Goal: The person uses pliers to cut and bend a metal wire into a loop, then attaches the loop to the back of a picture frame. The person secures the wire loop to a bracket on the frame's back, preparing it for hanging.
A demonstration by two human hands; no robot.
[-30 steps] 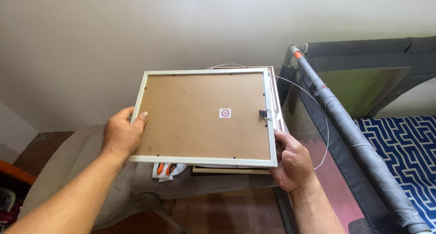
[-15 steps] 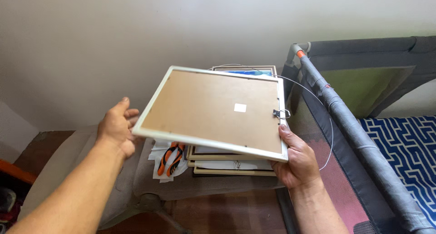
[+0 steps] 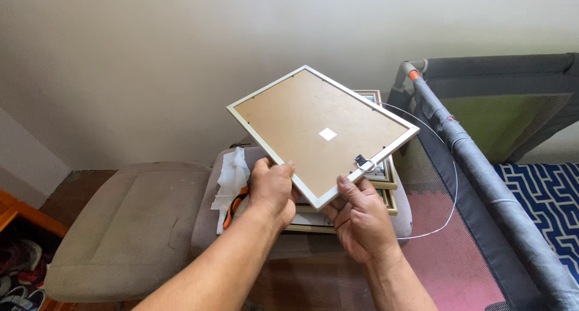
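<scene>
Above a grey cushion (image 3: pixel 126 226), a frame (image 3: pixel 313 130) is held tight by its near edge in the left hand (image 3: pixel 272 190) and right hand (image 3: pixel 359 217); likely light, stiff, breakable, best gripped by the rim.

1 small white square label (image 3: pixel 327 133) on the brown backing board (image 3: pixel 301 121) of the picture frame
</scene>
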